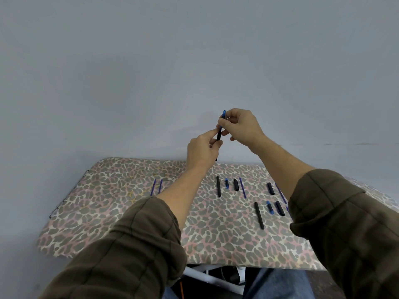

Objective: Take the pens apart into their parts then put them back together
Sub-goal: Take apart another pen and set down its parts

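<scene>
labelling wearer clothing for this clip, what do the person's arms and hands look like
The left sleeve and right sleeve are dark olive-brown with stitched seam lines, pushed up so the forearms are bare. The left hand and right hand wear no gloves, and no watch shows at either wrist.

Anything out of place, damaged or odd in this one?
Nothing looks spilled or broken. The parts lie in tidy rows on the table. Only two refills at the left lie apart from the rest. The left hand and right hand hold a pen above the table.
</scene>
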`<state>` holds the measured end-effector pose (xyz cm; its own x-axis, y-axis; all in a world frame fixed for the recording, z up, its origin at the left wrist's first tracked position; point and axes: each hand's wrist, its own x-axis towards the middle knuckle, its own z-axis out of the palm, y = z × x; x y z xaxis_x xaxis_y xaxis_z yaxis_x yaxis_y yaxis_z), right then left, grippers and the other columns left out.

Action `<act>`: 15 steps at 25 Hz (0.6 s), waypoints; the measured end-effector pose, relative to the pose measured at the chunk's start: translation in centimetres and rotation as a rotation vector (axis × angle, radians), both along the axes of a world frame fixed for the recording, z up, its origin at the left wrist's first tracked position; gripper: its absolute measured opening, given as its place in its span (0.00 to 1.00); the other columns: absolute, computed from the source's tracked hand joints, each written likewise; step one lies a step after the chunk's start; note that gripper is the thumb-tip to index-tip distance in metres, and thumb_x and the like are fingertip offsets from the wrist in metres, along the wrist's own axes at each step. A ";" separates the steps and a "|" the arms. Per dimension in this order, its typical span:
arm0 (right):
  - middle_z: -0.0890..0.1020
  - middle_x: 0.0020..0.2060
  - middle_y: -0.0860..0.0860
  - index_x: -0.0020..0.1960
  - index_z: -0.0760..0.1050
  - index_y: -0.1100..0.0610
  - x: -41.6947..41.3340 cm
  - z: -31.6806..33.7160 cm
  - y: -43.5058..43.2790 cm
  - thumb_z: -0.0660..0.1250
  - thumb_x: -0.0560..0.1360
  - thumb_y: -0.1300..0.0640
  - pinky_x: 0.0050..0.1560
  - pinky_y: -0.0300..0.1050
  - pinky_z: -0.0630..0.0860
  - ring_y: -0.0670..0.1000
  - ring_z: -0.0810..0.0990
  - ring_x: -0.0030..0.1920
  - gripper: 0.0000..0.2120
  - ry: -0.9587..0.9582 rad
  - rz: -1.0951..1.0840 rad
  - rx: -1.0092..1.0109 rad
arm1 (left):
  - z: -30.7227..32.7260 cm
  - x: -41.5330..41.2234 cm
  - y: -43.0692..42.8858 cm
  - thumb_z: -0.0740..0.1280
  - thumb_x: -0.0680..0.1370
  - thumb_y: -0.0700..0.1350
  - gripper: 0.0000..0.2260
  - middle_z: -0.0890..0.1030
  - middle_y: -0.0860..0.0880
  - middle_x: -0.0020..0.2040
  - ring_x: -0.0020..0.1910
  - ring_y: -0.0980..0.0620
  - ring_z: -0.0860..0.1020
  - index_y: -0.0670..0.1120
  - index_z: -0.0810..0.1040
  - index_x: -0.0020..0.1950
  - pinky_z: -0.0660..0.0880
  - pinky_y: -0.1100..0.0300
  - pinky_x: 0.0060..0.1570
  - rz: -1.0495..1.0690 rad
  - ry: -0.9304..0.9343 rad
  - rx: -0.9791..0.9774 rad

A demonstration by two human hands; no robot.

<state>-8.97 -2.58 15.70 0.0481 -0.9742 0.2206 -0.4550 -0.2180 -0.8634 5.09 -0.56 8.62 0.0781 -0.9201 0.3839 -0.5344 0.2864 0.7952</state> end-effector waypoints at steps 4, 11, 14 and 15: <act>0.87 0.47 0.53 0.55 0.84 0.57 0.1 -0.8 -0.2 0.71 0.79 0.57 0.39 0.43 0.80 0.50 0.86 0.44 0.07 0.022 0.000 -0.007 | 0.3 -0.2 -0.3 0.71 0.79 0.48 0.14 0.88 0.53 0.48 0.46 0.56 0.84 0.54 0.81 0.65 0.79 0.58 0.51 0.020 0.053 0.051; 0.85 0.39 0.46 0.51 0.85 0.55 0.3 -1.3 -0.7 0.75 0.77 0.55 0.42 0.38 0.74 0.44 0.83 0.41 0.05 0.094 -0.039 -0.044 | -0.2 -0.3 -0.5 0.72 0.79 0.48 0.09 0.88 0.53 0.47 0.47 0.56 0.84 0.52 0.84 0.59 0.80 0.56 0.52 0.031 0.092 0.051; 0.84 0.37 0.46 0.45 0.84 0.53 0.5 -1.4 -0.8 0.76 0.76 0.52 0.40 0.39 0.75 0.45 0.82 0.39 0.05 0.112 -0.081 -0.045 | -0.1 -0.4 -0.7 0.72 0.79 0.47 0.08 0.87 0.55 0.46 0.46 0.56 0.84 0.51 0.85 0.57 0.81 0.56 0.51 0.037 0.113 0.048; 0.84 0.37 0.46 0.42 0.82 0.52 0.5 -1.4 -0.9 0.77 0.75 0.51 0.39 0.40 0.75 0.46 0.81 0.38 0.06 0.121 -0.087 -0.049 | -0.1 -0.4 -0.7 0.72 0.79 0.47 0.07 0.87 0.55 0.44 0.45 0.56 0.84 0.51 0.85 0.56 0.81 0.56 0.50 0.034 0.108 0.047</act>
<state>-8.51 -3.48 14.30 -0.0073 -0.9640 0.2658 -0.5742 -0.2135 -0.7904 4.69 -1.25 8.51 0.1483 -0.9330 0.3279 -0.4539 0.2304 0.8608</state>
